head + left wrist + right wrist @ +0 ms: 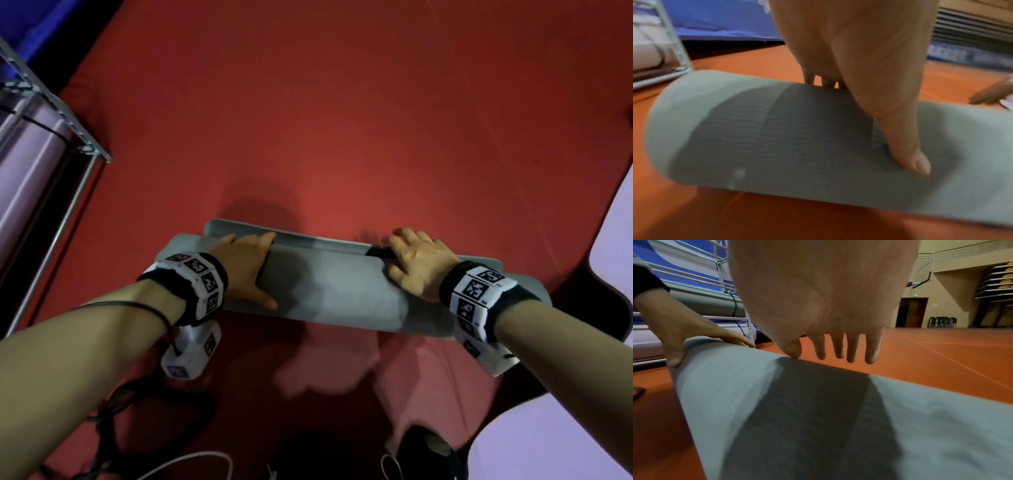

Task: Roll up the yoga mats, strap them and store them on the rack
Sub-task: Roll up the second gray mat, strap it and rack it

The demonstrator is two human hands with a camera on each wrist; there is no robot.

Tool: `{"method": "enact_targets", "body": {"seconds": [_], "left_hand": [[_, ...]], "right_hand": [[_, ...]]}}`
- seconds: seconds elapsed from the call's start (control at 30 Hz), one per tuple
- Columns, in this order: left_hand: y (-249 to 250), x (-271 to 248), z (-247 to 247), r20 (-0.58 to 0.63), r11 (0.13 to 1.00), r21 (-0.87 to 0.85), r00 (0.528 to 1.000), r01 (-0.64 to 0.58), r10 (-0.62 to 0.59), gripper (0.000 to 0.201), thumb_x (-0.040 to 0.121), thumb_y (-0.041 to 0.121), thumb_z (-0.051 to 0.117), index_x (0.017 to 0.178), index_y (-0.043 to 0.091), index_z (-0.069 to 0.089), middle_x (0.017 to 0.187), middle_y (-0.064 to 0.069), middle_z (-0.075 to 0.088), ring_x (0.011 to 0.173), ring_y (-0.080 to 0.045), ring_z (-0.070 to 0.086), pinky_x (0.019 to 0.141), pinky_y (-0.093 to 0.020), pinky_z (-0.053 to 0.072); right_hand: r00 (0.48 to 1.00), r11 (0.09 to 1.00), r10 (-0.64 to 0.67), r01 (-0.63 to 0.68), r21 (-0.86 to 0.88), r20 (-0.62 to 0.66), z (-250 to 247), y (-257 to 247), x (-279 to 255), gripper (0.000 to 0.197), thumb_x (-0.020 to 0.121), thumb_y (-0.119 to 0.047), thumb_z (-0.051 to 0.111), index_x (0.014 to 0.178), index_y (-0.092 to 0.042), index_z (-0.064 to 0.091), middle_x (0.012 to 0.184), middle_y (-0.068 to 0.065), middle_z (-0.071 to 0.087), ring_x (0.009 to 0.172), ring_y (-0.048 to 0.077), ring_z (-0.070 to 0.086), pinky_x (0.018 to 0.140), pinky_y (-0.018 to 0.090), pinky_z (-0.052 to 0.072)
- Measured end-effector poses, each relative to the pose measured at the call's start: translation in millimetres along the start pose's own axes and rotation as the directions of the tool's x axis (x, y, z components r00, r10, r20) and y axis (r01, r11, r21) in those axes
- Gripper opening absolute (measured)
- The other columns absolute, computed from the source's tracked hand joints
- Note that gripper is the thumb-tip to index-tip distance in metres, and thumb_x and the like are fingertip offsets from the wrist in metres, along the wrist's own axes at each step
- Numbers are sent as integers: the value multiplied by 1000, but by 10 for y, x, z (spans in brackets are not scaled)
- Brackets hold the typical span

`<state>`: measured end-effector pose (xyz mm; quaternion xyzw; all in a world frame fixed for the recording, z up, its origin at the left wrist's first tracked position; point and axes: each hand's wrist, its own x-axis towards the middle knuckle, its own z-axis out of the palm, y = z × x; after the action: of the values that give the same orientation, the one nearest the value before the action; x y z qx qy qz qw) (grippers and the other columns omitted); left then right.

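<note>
At frame centre, I press my left hand point(245, 265) and right hand point(418, 263), fingers flat and gripping nothing, on the grey mat roll point(329, 291) to keep it tight.

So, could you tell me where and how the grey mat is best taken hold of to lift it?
Probably from above, one hand near each end of the grey mat, fingers wrapping over the far side where the loose edge lies. It is a long roll lying crosswise on the floor, so a two-point hold keeps it level and the flap pinned.
</note>
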<state>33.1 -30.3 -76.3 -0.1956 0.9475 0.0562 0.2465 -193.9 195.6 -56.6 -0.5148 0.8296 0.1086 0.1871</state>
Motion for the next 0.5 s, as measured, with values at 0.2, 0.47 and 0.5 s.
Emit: {"method": "enact_targets", "body": {"seconds": [0.2,0.47,0.5], "left_hand": [[-58,70,-93,-43,1000,-5,999,-9,9,110,50,85,63,132,16,37,146,-6,39,142,-25,25,114,-48,22],[-96,138,-196,-94,990,135,995,37,-24,115,47,100,34,140,32,41,120,-1,40,110,-24,39,87,-38,39],[-89,156,-217,-89,990,140,996,31,-18,107,55,94,44,141,31,40,118,-2,41,108,-25,40,85,-37,39]], "right_hand": [[998,958,34,-45,282,45,-132,-289,452,72,98,-48,46,155,-14,18,163,11,13,148,26,19,119,34,18],[985,925,73,-127,359,159,-92,-647,686,79,92,-71,31,155,-25,19,163,3,16,149,24,19,121,46,15],[985,929,73,-123,348,155,-79,-666,681,77,92,-72,31,154,-27,21,162,2,21,148,25,22,119,49,17]]}}
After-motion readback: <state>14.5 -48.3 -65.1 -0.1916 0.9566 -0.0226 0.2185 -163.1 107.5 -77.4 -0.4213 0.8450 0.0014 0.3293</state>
